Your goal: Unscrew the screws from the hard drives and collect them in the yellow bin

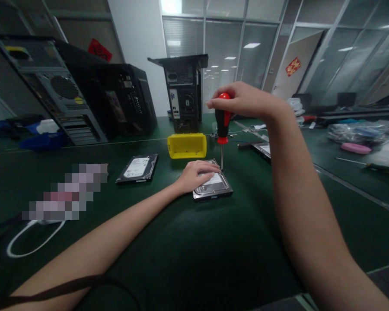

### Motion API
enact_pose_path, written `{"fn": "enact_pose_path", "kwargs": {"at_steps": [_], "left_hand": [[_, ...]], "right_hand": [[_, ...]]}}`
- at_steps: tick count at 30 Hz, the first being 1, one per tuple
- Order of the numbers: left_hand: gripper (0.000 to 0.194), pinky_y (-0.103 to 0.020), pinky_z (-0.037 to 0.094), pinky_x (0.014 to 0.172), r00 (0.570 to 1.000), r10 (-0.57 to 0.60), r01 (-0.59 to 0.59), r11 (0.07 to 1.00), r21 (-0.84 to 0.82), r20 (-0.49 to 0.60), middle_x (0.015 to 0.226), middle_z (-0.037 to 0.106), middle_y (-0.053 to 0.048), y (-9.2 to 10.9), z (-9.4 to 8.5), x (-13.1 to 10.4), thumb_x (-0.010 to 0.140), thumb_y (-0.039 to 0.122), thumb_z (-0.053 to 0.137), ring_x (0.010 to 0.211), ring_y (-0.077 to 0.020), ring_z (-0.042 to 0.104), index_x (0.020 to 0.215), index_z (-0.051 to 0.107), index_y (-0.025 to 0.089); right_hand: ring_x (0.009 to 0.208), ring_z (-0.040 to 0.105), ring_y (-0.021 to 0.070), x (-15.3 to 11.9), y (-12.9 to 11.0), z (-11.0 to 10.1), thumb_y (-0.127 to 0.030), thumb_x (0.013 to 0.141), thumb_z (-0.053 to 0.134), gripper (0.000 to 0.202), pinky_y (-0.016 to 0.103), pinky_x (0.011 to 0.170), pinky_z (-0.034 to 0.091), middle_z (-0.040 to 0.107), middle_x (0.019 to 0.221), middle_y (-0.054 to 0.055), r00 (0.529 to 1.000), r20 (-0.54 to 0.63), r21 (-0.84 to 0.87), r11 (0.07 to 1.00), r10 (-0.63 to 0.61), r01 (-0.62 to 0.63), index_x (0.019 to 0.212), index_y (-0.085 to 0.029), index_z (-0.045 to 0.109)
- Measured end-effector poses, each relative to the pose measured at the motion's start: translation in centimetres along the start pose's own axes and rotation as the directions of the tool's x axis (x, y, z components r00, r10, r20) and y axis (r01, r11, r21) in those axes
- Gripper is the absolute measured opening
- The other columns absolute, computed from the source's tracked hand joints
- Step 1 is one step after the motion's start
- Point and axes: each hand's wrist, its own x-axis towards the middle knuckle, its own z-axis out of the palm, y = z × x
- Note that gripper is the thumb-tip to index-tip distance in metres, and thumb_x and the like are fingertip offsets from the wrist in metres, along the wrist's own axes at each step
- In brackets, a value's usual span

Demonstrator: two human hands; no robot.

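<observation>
A silver hard drive (215,190) lies label-up on the green table. Across its left side rests my left hand (194,175), fingers stretched flat over the top face. My right hand (236,97) is wrapped over the red and black handle of a screwdriver (222,123). The screwdriver stands upright, its tip at the drive's right edge, where the contact point is too small to make out. Just behind the drive is a yellow bin (187,147) with a few tiny bits inside. Another hard drive (138,168) lies to the left.
Computer cases (184,93) stand along the back. A partly hidden drive (262,148) lies behind my right forearm. Further right are a pink object (355,148), plastic bags (356,131) and another screwdriver (382,168). A white cable (35,250) loops at left; a dark cable (84,283) crosses the foreground.
</observation>
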Motion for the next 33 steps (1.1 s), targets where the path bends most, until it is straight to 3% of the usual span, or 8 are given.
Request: {"fn": "enact_pose_path", "kwargs": {"at_steps": [6,8,11,14,19,24,27,33], "left_hand": [[0.023,-0.037,0.042,0.099,1.000,0.002,-0.002,1.000,-0.010,-0.023,0.114,0.068,-0.002,0.4,-0.1,-0.2,0.086,0.019,0.055,0.112,-0.0176,0.058,0.104,0.069,0.022],[0.021,-0.035,0.043,0.098,0.989,-0.026,0.024,1.000,-0.017,-0.144,0.113,0.068,-0.003,0.4,0.0,-0.3,0.086,0.017,0.055,0.110,-0.0166,0.059,0.101,0.070,0.020],[0.020,-0.034,0.043,0.097,0.914,-0.086,0.105,0.994,0.027,-0.396,0.108,0.070,-0.003,0.4,-0.1,-0.3,0.087,0.015,0.054,0.105,-0.0159,0.061,0.097,0.070,0.019],[0.019,-0.036,0.042,0.097,0.846,-0.179,0.255,0.963,0.086,-0.502,0.106,0.070,-0.002,0.3,-0.3,-0.3,0.087,0.015,0.055,0.104,-0.0176,0.060,0.097,0.071,0.020],[0.027,-0.040,0.036,0.103,0.813,-0.300,0.427,0.890,0.161,-0.499,0.126,0.060,-0.001,0.1,-0.2,-0.2,0.083,0.017,0.060,0.119,-0.0214,0.050,0.109,0.067,0.023],[0.030,-0.042,0.032,0.108,0.785,-0.447,0.528,0.845,0.085,-0.428,0.137,0.051,-0.005,-0.8,0.0,-0.1,0.091,0.030,0.049,0.129,-0.0222,0.042,0.117,0.062,0.023],[0.032,-0.040,0.032,0.109,0.766,-0.507,0.563,0.826,0.031,-0.394,0.137,0.051,-0.006,-1.6,0.0,0.0,0.094,0.031,0.044,0.130,-0.0211,0.042,0.119,0.061,0.021],[0.033,-0.046,0.031,0.109,0.744,-0.527,0.586,0.810,0.022,-0.411,0.137,0.050,-0.009,-3.2,0.1,0.0,0.089,0.031,0.050,0.130,-0.0255,0.040,0.118,0.061,0.021]], "right_hand": [[0.060,0.050,0.0149,0.2,0.0,-0.1,-0.053,0.076,0.060,0.040,0.028,0.057,0.041,0.057,0.066,0.005,0.997,0.020,-0.066,0.995,0.073,-0.072,0.086,-0.015,0.068],[0.059,0.051,0.0155,0.3,0.0,-0.1,-0.059,0.076,0.056,0.048,0.030,0.058,0.042,0.057,0.063,0.006,0.994,0.015,-0.094,0.990,0.108,-0.106,0.082,-0.014,0.070],[0.065,0.054,0.0168,0.4,0.1,-0.2,-0.058,0.077,0.056,0.051,0.031,0.062,0.042,0.062,0.072,0.008,0.993,0.003,-0.123,0.985,0.120,-0.119,0.091,-0.012,0.072],[0.069,0.055,0.0173,0.4,0.2,-0.2,-0.056,0.077,0.057,0.049,0.031,0.065,0.042,0.065,0.077,0.008,0.992,0.017,-0.109,0.986,0.127,-0.125,0.096,-0.013,0.072],[0.072,0.058,0.0171,0.4,0.3,-0.2,-0.057,0.078,0.055,0.046,0.030,0.067,0.045,0.067,0.087,0.007,0.991,0.051,-0.041,0.992,0.122,-0.120,0.098,-0.018,0.071],[0.072,0.058,0.0171,0.1,0.2,-0.3,-0.056,0.077,0.057,0.045,0.030,0.066,0.045,0.066,0.086,0.007,0.990,0.061,-0.005,0.992,0.129,-0.129,0.098,-0.017,0.071],[0.072,0.058,0.0170,-0.1,0.3,-0.6,-0.056,0.077,0.057,0.046,0.029,0.066,0.045,0.066,0.086,0.006,0.989,0.069,-0.021,0.991,0.133,-0.131,0.099,-0.018,0.071],[0.068,0.055,0.0140,-0.6,0.0,-1.1,-0.052,0.078,0.057,0.042,0.026,0.061,0.043,0.064,0.081,0.005,0.985,0.042,-0.054,0.984,0.170,-0.167,0.097,-0.017,0.071]]}}
